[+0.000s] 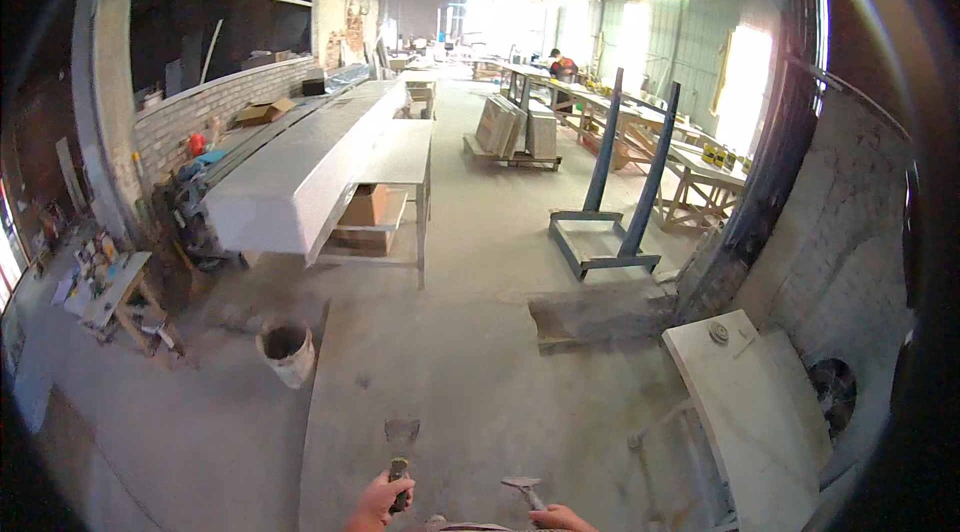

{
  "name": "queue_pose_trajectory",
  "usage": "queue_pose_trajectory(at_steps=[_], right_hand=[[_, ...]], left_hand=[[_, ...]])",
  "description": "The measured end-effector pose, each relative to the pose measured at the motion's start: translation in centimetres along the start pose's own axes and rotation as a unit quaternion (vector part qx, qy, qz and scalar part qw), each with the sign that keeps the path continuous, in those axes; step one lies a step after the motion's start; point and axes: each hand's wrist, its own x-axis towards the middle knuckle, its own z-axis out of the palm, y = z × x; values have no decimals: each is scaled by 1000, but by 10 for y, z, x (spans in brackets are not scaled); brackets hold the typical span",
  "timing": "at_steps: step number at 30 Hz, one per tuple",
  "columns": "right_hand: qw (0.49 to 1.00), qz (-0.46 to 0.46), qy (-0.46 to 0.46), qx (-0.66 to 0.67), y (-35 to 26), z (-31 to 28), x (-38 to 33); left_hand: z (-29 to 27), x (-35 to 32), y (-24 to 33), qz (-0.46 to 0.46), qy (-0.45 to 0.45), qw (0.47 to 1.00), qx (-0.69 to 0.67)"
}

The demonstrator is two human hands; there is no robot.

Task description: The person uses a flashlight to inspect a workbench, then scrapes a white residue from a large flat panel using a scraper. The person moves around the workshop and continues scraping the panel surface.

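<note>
My left hand (374, 502) is closed around the dark handle of what looks like a putty knife (400, 470). Its broad grey blade points away from me over the floor. To its right, at the lower edge, my right hand (562, 517) grips a pale scraper (522, 484) with a wide, flat head. The two tools are apart and touch nothing else that I can see. Part of my clothing shows between the hands.
A bucket (287, 352) stands on the floor at left, near a long white-topped bench (330, 142). At right are a pale table (740, 382) and a blue metal frame (605, 232). Farther off stand stacked slabs (510, 127) and a person (563, 65) by the benches.
</note>
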Motion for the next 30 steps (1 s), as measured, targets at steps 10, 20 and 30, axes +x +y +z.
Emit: queue_pose_trajectory(at_steps=[10, 20, 30], right_hand=[[973, -43, 180, 138, -158, -77, 139], [994, 104, -3, 15, -363, -144, 379], [991, 7, 9, -131, -495, -214, 592]], left_hand=[[117, 217, 134, 33, -150, 985, 78], [201, 384, 280, -39, -59, 994, 85], [217, 613, 366, -83, -26, 995, 43]])
